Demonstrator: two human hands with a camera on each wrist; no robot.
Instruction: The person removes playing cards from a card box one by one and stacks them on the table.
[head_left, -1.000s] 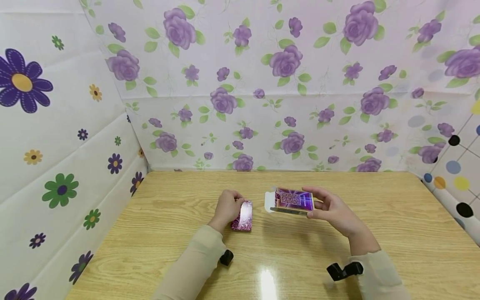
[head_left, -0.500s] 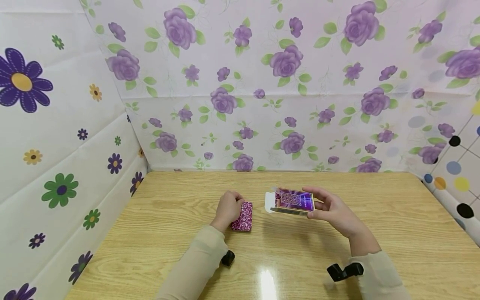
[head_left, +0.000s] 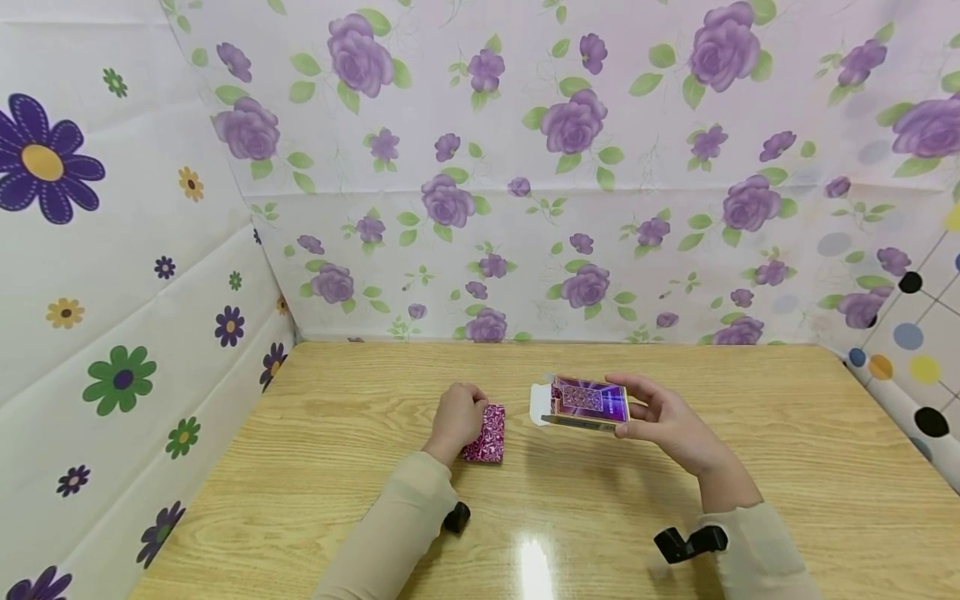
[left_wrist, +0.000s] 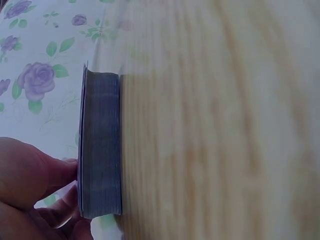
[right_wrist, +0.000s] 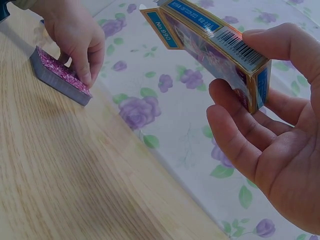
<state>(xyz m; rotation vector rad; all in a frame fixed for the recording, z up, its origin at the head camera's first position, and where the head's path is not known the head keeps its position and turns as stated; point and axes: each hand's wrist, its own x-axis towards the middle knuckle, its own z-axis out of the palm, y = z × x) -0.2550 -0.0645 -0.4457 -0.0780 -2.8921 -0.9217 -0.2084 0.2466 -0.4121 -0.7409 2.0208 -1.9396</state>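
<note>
My left hand [head_left: 457,419] is at a thick deck of playing cards [head_left: 491,435] with magenta patterned backs, lying on the table. Its thumb and fingertips pinch at the top of the deck, near one end. From the left wrist view, the deck's grey side [left_wrist: 102,145] shows a thin top layer slightly parted from the rest. Raised to the right, a purple card box [head_left: 588,400] is held in my right hand [head_left: 667,421] by one end, between thumb and fingers. The box's white flap [head_left: 539,404] hangs out toward the deck. A barcode shows on its side in the right wrist view.
The wooden table [head_left: 570,517] reaches back to a wall covering with purple roses [head_left: 450,200]. A flower-print sheet [head_left: 123,383] borders the left, a dotted one [head_left: 907,333] the right. Black wrist cameras sit on both wrists.
The bright glare on the deck's top has gone and its magenta pattern now shows. My left hand has shifted very slightly. The right hand and the box stay in place.
</note>
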